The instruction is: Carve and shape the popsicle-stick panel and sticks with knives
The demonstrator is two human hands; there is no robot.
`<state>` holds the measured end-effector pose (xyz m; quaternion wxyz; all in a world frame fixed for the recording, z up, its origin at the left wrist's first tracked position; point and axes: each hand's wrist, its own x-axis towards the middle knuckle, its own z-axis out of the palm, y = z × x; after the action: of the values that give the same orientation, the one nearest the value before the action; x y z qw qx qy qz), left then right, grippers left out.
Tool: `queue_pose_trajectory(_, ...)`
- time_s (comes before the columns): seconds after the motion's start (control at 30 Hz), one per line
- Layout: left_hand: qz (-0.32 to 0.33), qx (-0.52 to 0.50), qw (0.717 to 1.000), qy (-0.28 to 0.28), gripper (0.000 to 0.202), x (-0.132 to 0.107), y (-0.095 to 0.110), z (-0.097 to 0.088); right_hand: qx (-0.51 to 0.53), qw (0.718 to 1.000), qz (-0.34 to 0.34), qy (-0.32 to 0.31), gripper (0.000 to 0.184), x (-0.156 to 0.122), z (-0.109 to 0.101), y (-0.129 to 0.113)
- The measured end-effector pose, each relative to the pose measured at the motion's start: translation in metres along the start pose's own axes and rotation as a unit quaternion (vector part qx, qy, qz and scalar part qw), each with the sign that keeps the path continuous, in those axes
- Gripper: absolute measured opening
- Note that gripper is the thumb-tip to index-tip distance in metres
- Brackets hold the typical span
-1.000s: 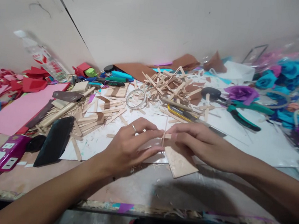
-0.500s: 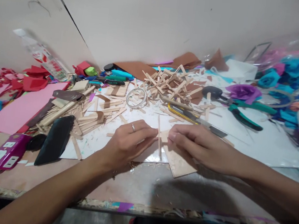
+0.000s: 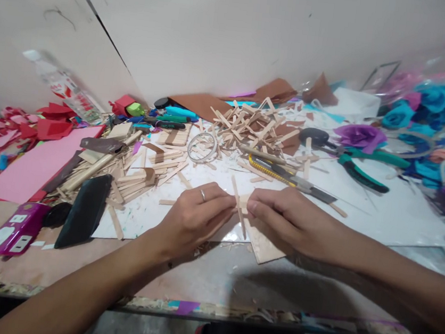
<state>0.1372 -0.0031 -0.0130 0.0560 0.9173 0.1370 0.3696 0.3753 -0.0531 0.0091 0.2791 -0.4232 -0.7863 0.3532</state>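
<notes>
Crossed wooden craft sticks are held between my two hands, one stick standing tilted across a short one. My left hand, with a ring on it, is closed and pinches the left side of the joint. From the other side my right hand is closed on the short stick's end, its other fingers curled. Under the right hand a thin wooden board lies on the white sheet. Just beyond the hands are a yellow and black utility knife and a roll of clear tape.
Behind lies a pile of crossed sticks; loose craft sticks spread to the left. A dark phone and purple power strip lie at left. Green-handled pliers and paper flowers are at right. A plastic bottle leans on the wall.
The upright stick has tilted, its top leaning further left and its lower end further right. Both hands stay in nearly the same place. The view has shifted slightly.
</notes>
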Motion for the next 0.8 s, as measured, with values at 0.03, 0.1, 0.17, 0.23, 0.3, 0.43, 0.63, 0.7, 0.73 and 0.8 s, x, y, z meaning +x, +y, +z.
queue_pose_trajectory(0.03, -0.002, 0.004, 1.000, -0.001, 0.019, -0.0001, 0.0003, 0.0001, 0.002, 1.000, -0.002, 0.001, 0.036, 0.0005, -0.0001, 0.0000)
queue_pose_trajectory(0.1, -0.007, 0.014, 1.000, -0.008, 0.017, 0.0005, 0.0013, 0.0003, 0.001, 1.000, -0.005, 0.000, 0.035, 0.0012, -0.0005, 0.0000)
queue_pose_trajectory(0.17, -0.008, 0.022, 1.000, -0.011, 0.014, 0.0016, 0.0024, 0.0010, -0.002, 1.000, -0.002, -0.001, 0.035, 0.0013, -0.0007, 0.0000)
queue_pose_trajectory(0.23, -0.001, 0.029, 1.000, -0.003, 0.012, 0.0024, 0.0033, 0.0025, -0.002, 1.000, 0.007, 0.000, 0.035, 0.0007, -0.0004, -0.0004)
queue_pose_trajectory(0.3, 0.005, 0.037, 0.999, 0.004, 0.011, 0.0027, 0.0039, 0.0042, -0.004, 1.000, 0.014, 0.003, 0.035, -0.0002, 0.0005, -0.0011)
queue_pose_trajectory(0.43, -0.001, 0.053, 0.999, 0.005, 0.013, 0.0032, 0.0048, 0.0048, -0.016, 1.000, 0.019, 0.005, 0.034, -0.0015, 0.0015, -0.0022)
queue_pose_trajectory(0.63, 0.001, 0.046, 0.999, -0.001, 0.015, 0.0054, 0.0039, 0.0016, -0.044, 0.999, 0.007, 0.009, 0.035, 0.0005, -0.0002, -0.0014)
queue_pose_trajectory(0.7, -0.004, 0.047, 0.999, -0.003, 0.013, 0.0063, 0.0050, 0.0020, -0.059, 0.998, 0.000, 0.009, 0.034, 0.0010, 0.0001, -0.0012)
queue_pose_trajectory(0.73, -0.008, 0.048, 0.999, -0.004, 0.011, 0.0068, 0.0059, 0.0024, -0.066, 0.998, -0.002, 0.013, 0.034, 0.0010, 0.0005, -0.0012)
queue_pose_trajectory(0.8, -0.008, 0.048, 0.999, -0.005, 0.009, 0.0073, 0.0081, 0.0033, -0.077, 0.997, -0.005, 0.018, 0.033, 0.0006, 0.0016, -0.0013)
